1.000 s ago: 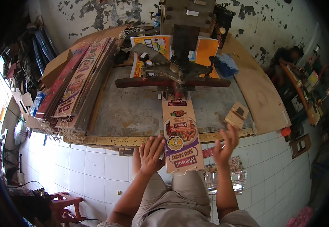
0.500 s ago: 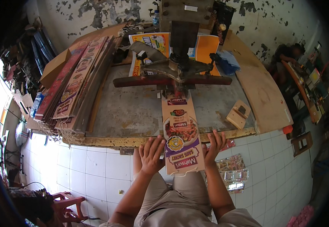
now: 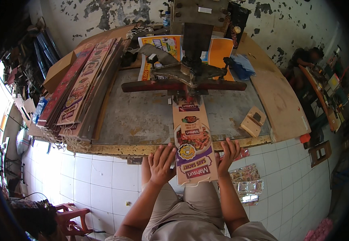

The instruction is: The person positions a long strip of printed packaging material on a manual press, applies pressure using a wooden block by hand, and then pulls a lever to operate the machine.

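Note:
A long printed cardboard strip (image 3: 192,138) runs from under the press head (image 3: 190,78) toward me, its near end overhanging the table's front edge. A thin cord shows at that end. My left hand (image 3: 161,164) is at the strip's left edge, fingers stretched out and slightly apart toward the table edge, its thumb out of sight. At the strip's right edge is my right hand (image 3: 226,157), fingers extended upward and the thumb close to the cardboard. Neither hand is closed around the strip. Whether the hidden thumb touches its underside cannot be seen.
Stacked printed strips (image 3: 78,90) with cords lie on the left of the table. A small wooden block (image 3: 253,121) sits on the metal plate (image 3: 142,120). Printed sheets (image 3: 220,52) and blue plastic (image 3: 243,67) lie behind the press. Shiny packets (image 3: 246,180) are on the floor; another person (image 3: 305,60) is at right.

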### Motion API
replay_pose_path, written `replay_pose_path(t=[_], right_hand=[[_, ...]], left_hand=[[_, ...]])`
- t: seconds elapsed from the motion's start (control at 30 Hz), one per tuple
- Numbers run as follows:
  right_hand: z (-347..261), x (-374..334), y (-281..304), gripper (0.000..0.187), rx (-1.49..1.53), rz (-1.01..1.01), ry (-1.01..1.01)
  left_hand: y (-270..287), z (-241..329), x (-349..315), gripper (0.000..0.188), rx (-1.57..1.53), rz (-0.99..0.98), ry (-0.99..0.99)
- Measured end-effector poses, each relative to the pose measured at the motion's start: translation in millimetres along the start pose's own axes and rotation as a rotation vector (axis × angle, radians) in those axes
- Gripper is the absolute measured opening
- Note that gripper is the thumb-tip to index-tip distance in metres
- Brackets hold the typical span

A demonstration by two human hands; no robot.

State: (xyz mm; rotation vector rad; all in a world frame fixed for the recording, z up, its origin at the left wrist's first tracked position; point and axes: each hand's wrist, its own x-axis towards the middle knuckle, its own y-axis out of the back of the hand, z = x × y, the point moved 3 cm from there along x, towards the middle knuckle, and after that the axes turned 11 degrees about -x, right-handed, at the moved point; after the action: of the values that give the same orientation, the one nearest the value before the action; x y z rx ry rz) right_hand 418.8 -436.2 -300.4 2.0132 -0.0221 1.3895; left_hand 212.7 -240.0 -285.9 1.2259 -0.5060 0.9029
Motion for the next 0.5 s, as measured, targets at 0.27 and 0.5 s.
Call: replay_pose_path(t=[0.27, 0.5], right_hand=[[0.1, 0.3, 0.4, 0.046, 0.016, -0.013, -0.004], [0.3, -1.1, 0.0, 0.046, 0.009, -0.003, -0.010]], left_hand=[[0.9, 1.4, 0.9, 0.057, -0.029, 0.004, 0.013], [0.7, 1.5, 1.1, 0.058, -0.021, 0.006, 0.009]])
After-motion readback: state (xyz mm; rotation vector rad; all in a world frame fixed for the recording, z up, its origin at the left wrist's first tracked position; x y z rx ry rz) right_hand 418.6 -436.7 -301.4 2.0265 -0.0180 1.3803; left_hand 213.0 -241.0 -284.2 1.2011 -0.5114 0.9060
